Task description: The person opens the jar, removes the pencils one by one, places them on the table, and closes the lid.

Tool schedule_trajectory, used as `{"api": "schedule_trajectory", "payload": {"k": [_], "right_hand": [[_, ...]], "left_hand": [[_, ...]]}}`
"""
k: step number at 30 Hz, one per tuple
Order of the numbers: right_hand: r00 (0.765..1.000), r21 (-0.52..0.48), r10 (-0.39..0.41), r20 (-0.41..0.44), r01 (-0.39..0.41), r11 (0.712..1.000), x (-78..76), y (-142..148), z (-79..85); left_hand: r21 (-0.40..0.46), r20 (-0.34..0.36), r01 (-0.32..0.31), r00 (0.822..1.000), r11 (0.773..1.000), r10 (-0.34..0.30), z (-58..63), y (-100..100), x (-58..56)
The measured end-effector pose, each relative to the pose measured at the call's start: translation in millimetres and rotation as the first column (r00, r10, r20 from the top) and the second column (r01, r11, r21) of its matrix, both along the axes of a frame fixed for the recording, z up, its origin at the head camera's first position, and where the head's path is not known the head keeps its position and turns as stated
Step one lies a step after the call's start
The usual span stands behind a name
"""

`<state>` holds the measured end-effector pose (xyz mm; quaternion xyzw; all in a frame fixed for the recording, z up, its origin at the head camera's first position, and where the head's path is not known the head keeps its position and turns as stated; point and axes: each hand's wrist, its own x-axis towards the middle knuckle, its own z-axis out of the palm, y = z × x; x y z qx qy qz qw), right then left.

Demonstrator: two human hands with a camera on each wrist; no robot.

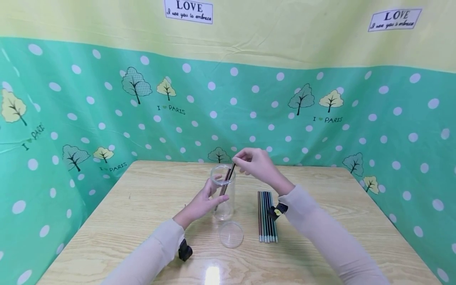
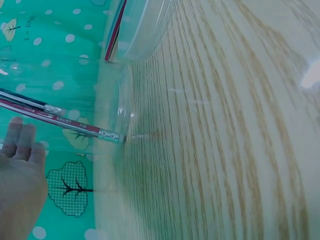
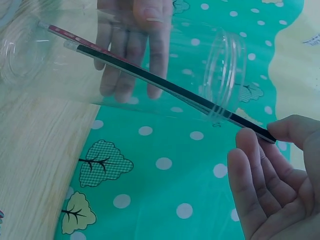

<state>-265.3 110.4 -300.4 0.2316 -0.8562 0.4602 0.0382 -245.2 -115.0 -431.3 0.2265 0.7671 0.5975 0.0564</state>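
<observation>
A clear jar (image 1: 225,211) stands upright on the table, its mouth uncovered. My left hand (image 1: 202,202) grips it around the side, thumb in front and fingers behind. Above the rim, my right hand (image 1: 259,164) pinches one end of a black pencil (image 3: 150,77) between thumb and fingertips. The black pencil slants down into the jar, eraser end lowest and off the bottom in the right wrist view. Inside leans a red pencil (image 2: 65,120), its eraser end by the jar's base.
A round clear lid (image 1: 231,234) lies in front of the jar. To the right, several dark pencils (image 1: 266,221) lie side by side, eraser ends toward me. The wooden table (image 1: 142,221) ends at a green dotted cloth (image 1: 249,103) behind.
</observation>
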Motion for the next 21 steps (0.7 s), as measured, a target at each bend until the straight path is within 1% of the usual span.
{"api": "schedule_trajectory", "payload": {"k": [8, 14, 21], "right_hand": [[0.999, -0.053, 0.001, -0.046, -0.003, 0.999, 1.0, 8.6, 9.4], [0.999, -0.114, -0.005, -0.05, -0.001, 0.993, 2.0, 14.6, 15.7], [0.998, -0.167, -0.018, -0.056, 0.008, 0.986, 3.2, 23.2, 24.2]], "left_hand": [[-0.011, -0.022, -0.005, 1.0, 1.0, 0.004, -0.9, 0.6, 0.0], [-0.027, -0.028, -0.017, 0.999, 1.0, 0.016, 0.3, -0.1, 1.0], [-0.029, -0.044, -0.015, 0.999, 0.999, 0.013, 0.8, -0.3, 2.0]]}}
